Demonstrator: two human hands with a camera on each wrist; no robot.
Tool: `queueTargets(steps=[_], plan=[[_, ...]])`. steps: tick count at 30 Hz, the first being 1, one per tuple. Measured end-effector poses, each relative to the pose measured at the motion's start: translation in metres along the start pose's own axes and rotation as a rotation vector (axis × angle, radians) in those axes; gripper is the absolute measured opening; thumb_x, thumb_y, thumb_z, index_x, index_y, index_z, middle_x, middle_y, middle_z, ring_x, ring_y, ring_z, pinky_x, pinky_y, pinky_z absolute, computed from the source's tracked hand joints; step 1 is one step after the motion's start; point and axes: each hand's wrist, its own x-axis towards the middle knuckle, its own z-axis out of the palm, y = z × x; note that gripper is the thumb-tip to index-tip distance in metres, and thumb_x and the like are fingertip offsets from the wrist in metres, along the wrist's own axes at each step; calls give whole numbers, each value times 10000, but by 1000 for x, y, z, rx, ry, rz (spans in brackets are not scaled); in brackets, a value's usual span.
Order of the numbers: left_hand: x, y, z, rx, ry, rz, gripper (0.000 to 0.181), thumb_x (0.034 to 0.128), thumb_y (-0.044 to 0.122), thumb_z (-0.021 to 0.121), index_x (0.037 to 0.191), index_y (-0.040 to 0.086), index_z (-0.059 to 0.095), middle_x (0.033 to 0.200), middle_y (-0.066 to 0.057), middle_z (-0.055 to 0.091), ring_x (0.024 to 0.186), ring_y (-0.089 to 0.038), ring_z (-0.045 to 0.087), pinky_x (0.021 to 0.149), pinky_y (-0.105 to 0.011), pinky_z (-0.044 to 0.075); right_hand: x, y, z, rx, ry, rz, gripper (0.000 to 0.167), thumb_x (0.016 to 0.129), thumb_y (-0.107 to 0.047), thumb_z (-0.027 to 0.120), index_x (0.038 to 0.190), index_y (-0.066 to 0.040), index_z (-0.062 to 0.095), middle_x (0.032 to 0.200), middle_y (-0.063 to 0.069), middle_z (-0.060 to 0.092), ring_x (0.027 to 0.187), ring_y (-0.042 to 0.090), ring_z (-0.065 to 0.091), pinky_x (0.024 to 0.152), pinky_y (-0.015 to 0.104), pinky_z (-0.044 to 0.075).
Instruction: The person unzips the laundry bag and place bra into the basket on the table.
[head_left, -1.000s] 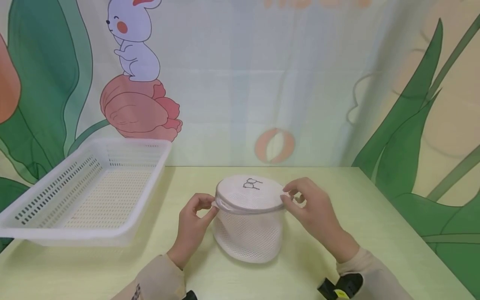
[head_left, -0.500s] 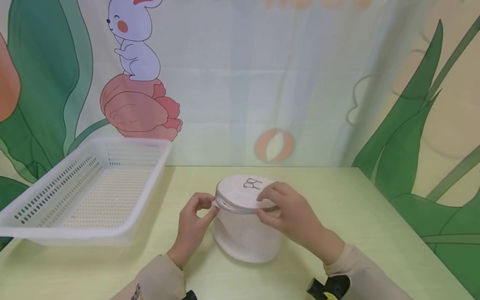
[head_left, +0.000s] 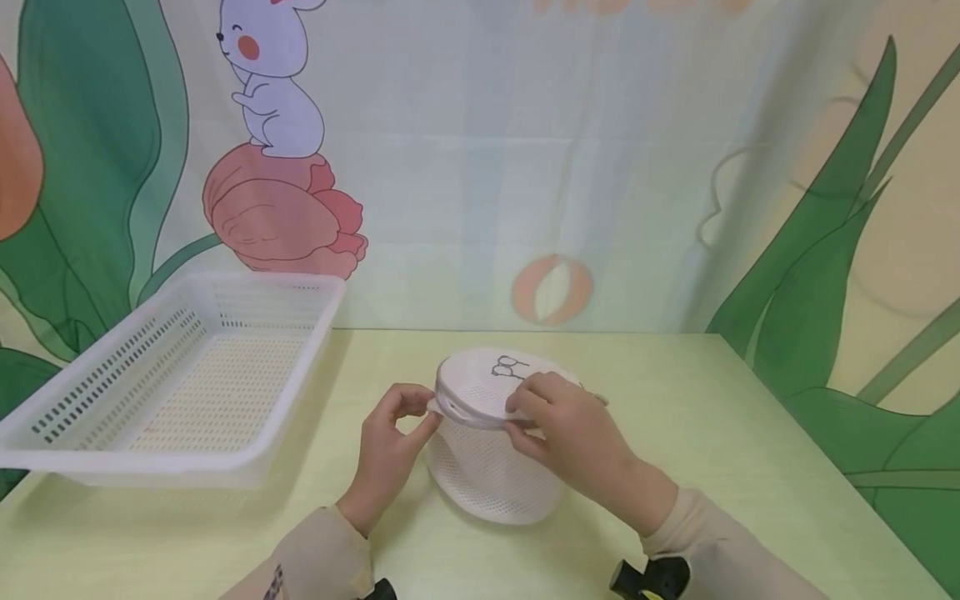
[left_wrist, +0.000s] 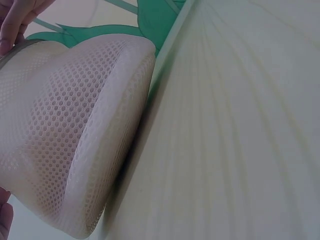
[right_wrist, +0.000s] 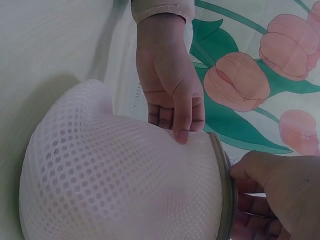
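Note:
A white mesh bag stands on the table, its round lid printed with a glasses outline and edged by a zipper. At the rim's left side my left hand pinches the fabric between thumb and fingers. My right hand pinches the front of the zipper edge, covering part of the lid. The right wrist view shows the grey zipper band, with my right hand on it and my left hand at the bag's side. Mesh folds fill the left wrist view's left part.
A white perforated plastic basket sits at the left on the pale yellow table. Behind the table hangs a printed backdrop with a rabbit, flowers and leaves.
My right hand has moved left from the rim's right end to its front, where it pinches the edge. My left hand keeps its hold at the left side.

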Motion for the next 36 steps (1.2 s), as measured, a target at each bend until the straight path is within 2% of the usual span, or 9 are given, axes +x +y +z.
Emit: queueTargets(steps=[8,13,20,22,27,29,31,33,36], plan=[[0,0,0,4,0,8,202,809,-4,732,969,71,634,914,3,670,867,-95,605,841,-262,494,1,-2,1,-75,0,-90,204,678,-40,802,766,-74,621,767,8,585,682,144,562,591,229,505],[-1,1,0,0,-4,3,201,812,-5,728,972,74,634,914,1,672,873,-98,607,844,-270,495,0,-1,1,-74,-3,-121,150,731,-20,745,800,-48,616,787,26,585,686,149,555,588,229,504],[0,2,1,4,0,-19,214,806,-26,730,978,53,631,931,-37,678,879,-99,601,860,-300,500,-1,1,3,-102,35,-150,245,697,18,754,843,-31,562,813,46,570,712,171,555,613,239,507],[0,6,2,10,0,-31,216,804,-41,724,983,32,627,933,-71,678,877,-109,599,862,-330,503,-1,1,3,-112,40,-151,254,699,20,749,853,-28,552,818,51,566,716,177,555,617,243,507],[-1,30,-1,34,-6,-30,206,803,-67,706,979,-25,609,924,-127,672,863,-118,596,849,-379,510,-1,2,2,-117,39,-144,218,737,10,720,866,-25,548,831,59,576,724,182,566,618,253,514],[-2,38,-2,44,-10,-20,200,804,-66,703,974,-32,604,921,-126,671,860,-117,596,841,-382,513,-2,2,2,-114,37,-138,143,799,-3,676,867,-23,552,835,63,587,730,185,576,622,259,522],[-2,39,-3,45,-12,-16,201,807,-63,702,979,-32,603,921,-131,669,862,-127,596,844,-398,511,-2,2,1,-114,41,-132,44,897,-46,570,863,-22,556,833,64,598,729,185,586,618,260,528],[-2,40,-3,47,-14,-9,202,808,-62,701,981,-31,601,919,-131,667,861,-132,596,843,-404,511,-2,2,1,-113,54,-125,192,976,-107,432,858,-24,558,829,63,604,720,183,590,601,262,532],[-2,38,-3,44,-13,-3,209,810,-57,702,991,-28,600,919,-131,667,862,-137,593,843,-408,508,-1,3,1,-119,84,-122,349,1015,-178,291,850,-24,557,816,60,602,696,177,585,568,260,530]])
